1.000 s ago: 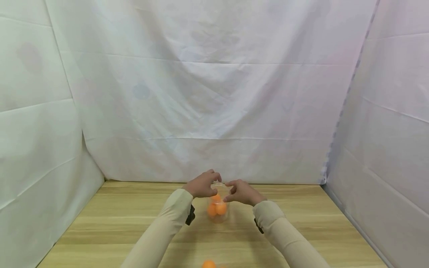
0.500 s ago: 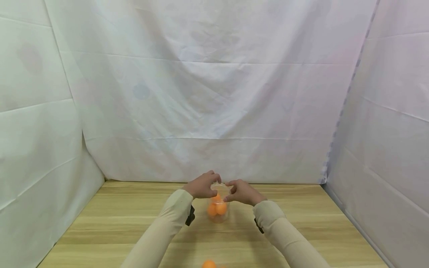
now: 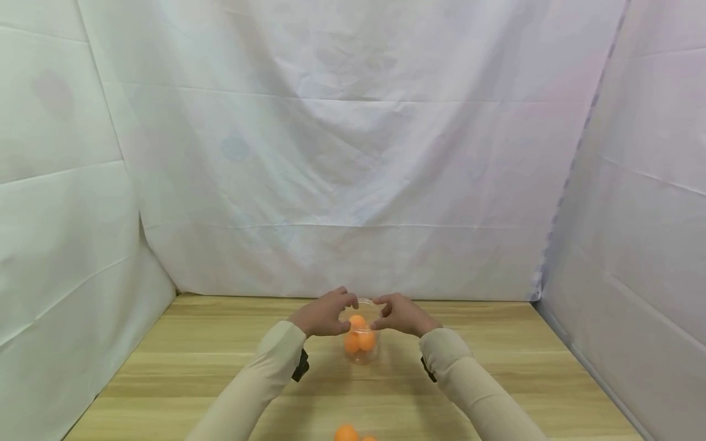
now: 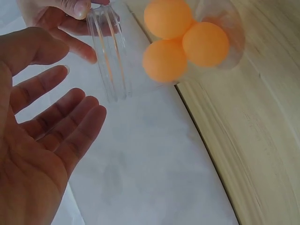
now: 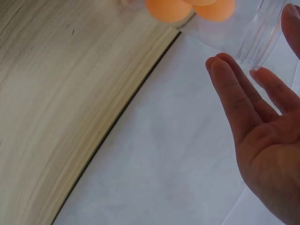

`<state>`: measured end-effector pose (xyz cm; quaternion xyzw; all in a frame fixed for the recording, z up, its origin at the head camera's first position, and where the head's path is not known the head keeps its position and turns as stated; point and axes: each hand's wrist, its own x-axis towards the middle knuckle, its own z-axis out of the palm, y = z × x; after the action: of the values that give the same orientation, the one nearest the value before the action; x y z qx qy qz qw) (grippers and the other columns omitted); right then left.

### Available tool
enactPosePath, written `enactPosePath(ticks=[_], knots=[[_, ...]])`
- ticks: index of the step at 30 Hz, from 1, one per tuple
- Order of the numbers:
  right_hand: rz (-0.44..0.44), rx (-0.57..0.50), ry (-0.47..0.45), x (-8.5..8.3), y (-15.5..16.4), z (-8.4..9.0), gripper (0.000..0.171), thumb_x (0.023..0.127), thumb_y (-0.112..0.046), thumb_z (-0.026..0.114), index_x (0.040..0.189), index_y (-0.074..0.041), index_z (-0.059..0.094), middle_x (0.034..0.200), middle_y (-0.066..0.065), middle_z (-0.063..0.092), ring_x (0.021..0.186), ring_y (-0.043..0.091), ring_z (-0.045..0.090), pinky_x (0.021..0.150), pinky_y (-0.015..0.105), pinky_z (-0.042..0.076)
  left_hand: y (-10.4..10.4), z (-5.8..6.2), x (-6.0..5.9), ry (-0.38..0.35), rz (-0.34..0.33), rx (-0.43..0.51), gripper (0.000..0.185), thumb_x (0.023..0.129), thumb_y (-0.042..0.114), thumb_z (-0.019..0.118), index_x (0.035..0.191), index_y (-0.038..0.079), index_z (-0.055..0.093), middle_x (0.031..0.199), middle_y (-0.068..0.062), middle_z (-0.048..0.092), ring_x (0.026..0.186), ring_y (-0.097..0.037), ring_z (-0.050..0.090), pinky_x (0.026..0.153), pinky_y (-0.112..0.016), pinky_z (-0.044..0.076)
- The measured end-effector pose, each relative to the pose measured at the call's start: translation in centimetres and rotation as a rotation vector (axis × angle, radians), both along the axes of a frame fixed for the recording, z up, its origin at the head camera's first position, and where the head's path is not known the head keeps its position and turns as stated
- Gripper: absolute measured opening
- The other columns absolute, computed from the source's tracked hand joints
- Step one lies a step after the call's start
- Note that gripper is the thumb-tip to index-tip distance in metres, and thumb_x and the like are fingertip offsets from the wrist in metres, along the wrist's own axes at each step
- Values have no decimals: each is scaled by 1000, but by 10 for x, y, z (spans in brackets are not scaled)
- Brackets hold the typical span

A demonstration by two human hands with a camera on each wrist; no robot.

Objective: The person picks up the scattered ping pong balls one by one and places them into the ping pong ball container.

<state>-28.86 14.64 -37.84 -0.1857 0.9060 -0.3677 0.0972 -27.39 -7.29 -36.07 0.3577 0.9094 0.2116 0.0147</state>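
Observation:
A clear jar point(image 3: 361, 358) stands upright on the wooden table, with several orange balls point(image 4: 206, 44) piled inside. Its ridged, see-through top point(image 4: 108, 51) shows side-on in the left wrist view. My left hand point(image 3: 324, 313) is just left of the jar, fingers loosely bent and holding nothing; a gap shows between its fingertips and the jar. On the other side my right hand point(image 3: 404, 315) holds the jar's top between thumb and index finger. In the right wrist view its remaining fingers point(image 5: 234, 93) stretch out below the top.
Two more orange balls lie at the near edge of the head view, one ball point(image 3: 345, 433) showing more than the other ball point(image 3: 369, 438). White cloth point(image 3: 353, 153) hangs behind the table point(image 3: 220, 367) and along both sides.
My left hand has drawn back from the jar's top, leftward and slightly nearer to me. The right hand stays at the top, and the jar remains upright. The view has shifted slightly.

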Motion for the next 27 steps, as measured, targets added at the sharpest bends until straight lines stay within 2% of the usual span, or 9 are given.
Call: enactPosePath(ticks=[4,8,14,18,21,27], knots=[[-4,7,13,1,-1,0,62,79,-19,78,133,-1,54,106,19,67,94,25,65,79,44,54,-4,-1,13,37,-43,-9,28,84,8,65,111,5,59,107,-9,56,87,-17,54,76,-31,48],[-2,14,24,2,0,0,63,79,-20,78,133,-1,54,106,19,67,96,26,64,80,45,54,-7,-13,27,58,-108,-6,28,84,9,66,112,5,58,110,-9,56,90,-17,54,78,-28,48],[0,12,33,2,0,-1,63,79,-19,78,133,-1,54,109,22,66,97,28,64,80,45,54,-5,-33,55,-34,-165,-9,32,83,8,64,113,15,54,119,-1,51,98,-9,54,82,-24,49],[-3,9,26,3,-1,-1,62,79,-18,78,133,-1,54,110,22,66,97,28,64,80,45,54,-4,-40,72,-61,-202,-10,39,80,10,65,117,16,53,115,2,51,91,-4,51,78,-20,48],[-9,9,19,4,-1,-1,61,79,-19,78,133,-2,54,112,23,65,99,28,64,81,46,54,-5,-47,81,-64,-213,-43,38,81,16,66,117,16,55,111,4,52,86,-2,50,73,-18,46],[-39,12,19,5,-2,1,61,78,-19,79,132,-4,56,112,22,65,100,29,63,81,46,53,-5,-66,95,-160,-236,-123,36,81,23,66,116,18,57,107,7,53,85,-2,52,68,-17,45]])
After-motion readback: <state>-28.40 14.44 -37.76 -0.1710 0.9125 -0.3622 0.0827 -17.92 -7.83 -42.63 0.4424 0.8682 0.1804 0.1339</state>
